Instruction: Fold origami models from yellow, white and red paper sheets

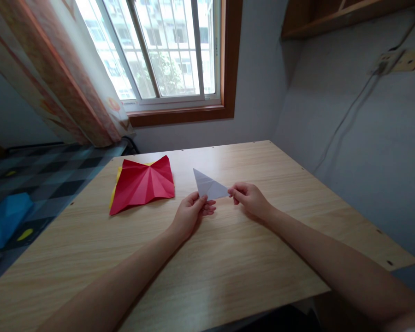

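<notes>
A pale lilac paper folded into a triangle (207, 184) is held just above the wooden table (228, 258), near its middle. My left hand (190, 213) pinches the triangle's lower corner between thumb and fingers. My right hand (249, 198) pinches its right tip. The triangle's long point rises toward the window. Both forearms stretch across the tabletop from the near edge.
A creased red paper (143, 183) lies on the table to the left, over a yellow sheet (117, 179). A bed with a checked cover (44, 175) and a blue cloth (3, 219) stands left. A window (166, 50), a curtain (55, 69) and walls close the far side.
</notes>
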Motion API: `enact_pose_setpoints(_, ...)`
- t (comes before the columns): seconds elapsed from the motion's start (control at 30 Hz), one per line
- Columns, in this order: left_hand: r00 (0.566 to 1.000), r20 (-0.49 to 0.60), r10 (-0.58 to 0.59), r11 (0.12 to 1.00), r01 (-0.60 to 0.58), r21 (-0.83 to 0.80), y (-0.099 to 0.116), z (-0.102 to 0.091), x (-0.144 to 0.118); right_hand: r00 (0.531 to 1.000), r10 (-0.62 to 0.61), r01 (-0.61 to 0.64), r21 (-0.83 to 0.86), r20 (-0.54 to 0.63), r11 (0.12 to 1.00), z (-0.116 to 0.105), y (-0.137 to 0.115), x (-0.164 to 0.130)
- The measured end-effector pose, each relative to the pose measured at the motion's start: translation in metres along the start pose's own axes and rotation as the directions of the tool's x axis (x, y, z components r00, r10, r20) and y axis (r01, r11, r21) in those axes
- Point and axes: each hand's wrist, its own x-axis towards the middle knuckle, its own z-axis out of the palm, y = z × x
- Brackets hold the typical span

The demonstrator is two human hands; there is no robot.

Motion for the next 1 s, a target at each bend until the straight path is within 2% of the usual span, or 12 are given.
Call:
enact_pose_setpoints(0.33,0.996,-0.079,-0.034,0.998,0.030,-0.054,0.005,0.002,0.001,0.999,-0.018,0.016,0.037,0.042,0.999,-0.001,0.003,0.000)
enact_pose_setpoints(0.53,0.996,-0.086,0.005,0.996,-0.012,-0.087,0.005,0.002,0.000,0.997,-0.009,0.002,0.088,0.074,0.996,-0.003,-0.001,-0.001)
enact_pose_setpoints(0.63,0.998,-0.064,0.018,0.995,-0.024,-0.097,0.004,0.000,0.001,0.993,0.028,-0.052,0.213,0.111,0.976,-0.002,-0.004,-0.001)
enact_pose_setpoints(0.8,1.000,0.003,0.000,0.999,0.000,-0.049,0.003,-0.003,0.002,0.973,0.114,-0.193,0.444,0.199,0.875,0.003,-0.003,-0.001)
enact_pose_setpoints(0.9,0.999,0.053,-0.003,1.000,0.003,0.005,0.003,-0.003,0.001,0.957,0.115,-0.240,0.504,0.266,0.830,0.007,0.000,-0.003)
enact_pose_setpoints(1.0,0.996,0.093,0.000,0.998,-0.005,0.055,0.002,-0.003,0.000,0.948,0.094,-0.245,0.511,0.304,0.824,0.008,0.000,-0.004)
